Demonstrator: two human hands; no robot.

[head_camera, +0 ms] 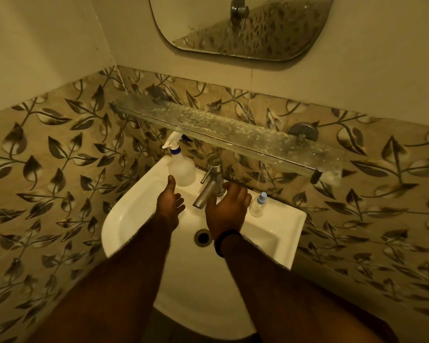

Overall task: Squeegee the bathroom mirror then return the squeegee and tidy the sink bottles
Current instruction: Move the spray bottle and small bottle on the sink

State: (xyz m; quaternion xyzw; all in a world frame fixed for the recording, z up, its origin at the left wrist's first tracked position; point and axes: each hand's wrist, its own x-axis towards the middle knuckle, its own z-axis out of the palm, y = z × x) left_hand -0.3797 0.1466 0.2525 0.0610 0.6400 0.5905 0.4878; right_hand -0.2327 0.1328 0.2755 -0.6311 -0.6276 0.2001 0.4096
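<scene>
Head view. Both hands reach over the white sink [280,233]. The left hand [170,203] hovers just short of the spray bottle [182,169], which stands upright on the back-left rim; its fingers are loosely spread and hold nothing, the thumb tip near the bottle's base but apparently not touching. The right hand [227,207] lies beside the chrome faucet [209,185], fingers relaxed and slightly apart, holding nothing; contact with the faucet cannot be told. A small clear bottle [257,205] with a pale blue cap stands upright on the back-right rim, just beside the right hand. No squeegee is visible here. The mirror [243,26] hangs above, only its lower part in frame. A spotted glass shelf [223,131] runs between mirror and sink.

Judgement: the bottle-tidying step seems to be in hand. The spray bottle looks translucent plastic, probably light; its fill level is unclear. Best taken round the narrow neck under the blue collar, where the grip cannot slide; the rounded body may be wet and slippery. The small bottle looks light, tall for its base and easily tipped; a pinch round its mid-body should suit. Both stand near the rim edge.
</scene>
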